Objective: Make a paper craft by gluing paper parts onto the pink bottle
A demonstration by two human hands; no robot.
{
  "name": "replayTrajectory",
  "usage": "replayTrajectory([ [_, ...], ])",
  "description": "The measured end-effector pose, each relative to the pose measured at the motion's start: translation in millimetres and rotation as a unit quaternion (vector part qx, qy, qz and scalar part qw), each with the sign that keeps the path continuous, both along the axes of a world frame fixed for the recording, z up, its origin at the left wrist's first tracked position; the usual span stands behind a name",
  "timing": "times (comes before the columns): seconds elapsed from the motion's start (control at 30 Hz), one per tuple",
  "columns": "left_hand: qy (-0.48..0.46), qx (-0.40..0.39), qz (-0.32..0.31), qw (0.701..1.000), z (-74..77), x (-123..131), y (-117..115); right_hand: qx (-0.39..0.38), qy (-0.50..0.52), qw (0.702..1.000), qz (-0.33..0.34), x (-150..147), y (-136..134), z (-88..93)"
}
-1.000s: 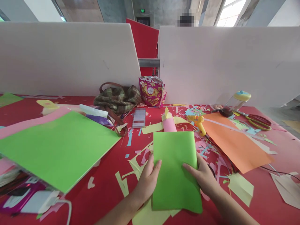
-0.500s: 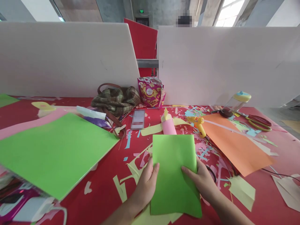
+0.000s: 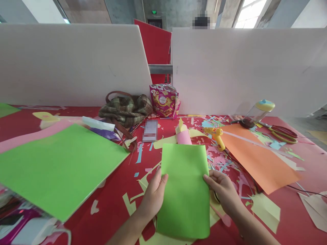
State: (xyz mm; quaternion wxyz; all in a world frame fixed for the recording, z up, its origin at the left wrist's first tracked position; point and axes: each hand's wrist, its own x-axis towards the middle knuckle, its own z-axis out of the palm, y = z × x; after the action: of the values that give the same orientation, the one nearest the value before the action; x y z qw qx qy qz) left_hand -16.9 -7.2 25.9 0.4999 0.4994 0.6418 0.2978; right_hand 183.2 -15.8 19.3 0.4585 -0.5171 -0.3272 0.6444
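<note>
A folded light-green sheet of paper [image 3: 185, 185] is held just above the red table [image 3: 112, 190], in front of me. My left hand [image 3: 153, 197] grips its left edge, thumb on top and fingers underneath. My right hand [image 3: 223, 192] pinches its right edge, fingers curled. A pink paper roll [image 3: 183, 136] lies just beyond the sheet's far edge. Yellow and pink paper scraps [image 3: 143, 177] lie under and around the sheet.
A large green sheet [image 3: 56, 166] over pink paper covers the left. An orange sheet [image 3: 258, 158], a yellow glue gun [image 3: 217, 134], scissors [image 3: 283, 132] and a clear bottle [image 3: 255, 112] lie at right. A plaid bag [image 3: 125, 109] and snack packet [image 3: 163, 100] stand before white dividers [image 3: 76, 64].
The green sheet has shifted slightly left and lifted at the near end. My right hand slid from flat on top of the sheet to pinching its right edge.
</note>
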Motion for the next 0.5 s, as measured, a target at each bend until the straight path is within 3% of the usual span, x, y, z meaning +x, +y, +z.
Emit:
replayTrajectory([
  [0.23, 0.021, 0.023, -0.015, 0.999, -3.4, 1.6, -1.8, 0.022, -0.040, 0.999, -0.011, 0.5, -1.6, 1.7],
  [0.4, 0.032, 0.026, -0.037, 0.998, -5.3, 3.0, -2.5, 0.025, -0.127, 0.990, -0.047, 2.5, -2.5, -1.6],
  [0.5, 0.035, 0.036, -0.048, 0.998, -4.7, 2.9, -2.7, 0.041, -0.111, 0.992, -0.044, 2.6, -1.6, -0.4],
])
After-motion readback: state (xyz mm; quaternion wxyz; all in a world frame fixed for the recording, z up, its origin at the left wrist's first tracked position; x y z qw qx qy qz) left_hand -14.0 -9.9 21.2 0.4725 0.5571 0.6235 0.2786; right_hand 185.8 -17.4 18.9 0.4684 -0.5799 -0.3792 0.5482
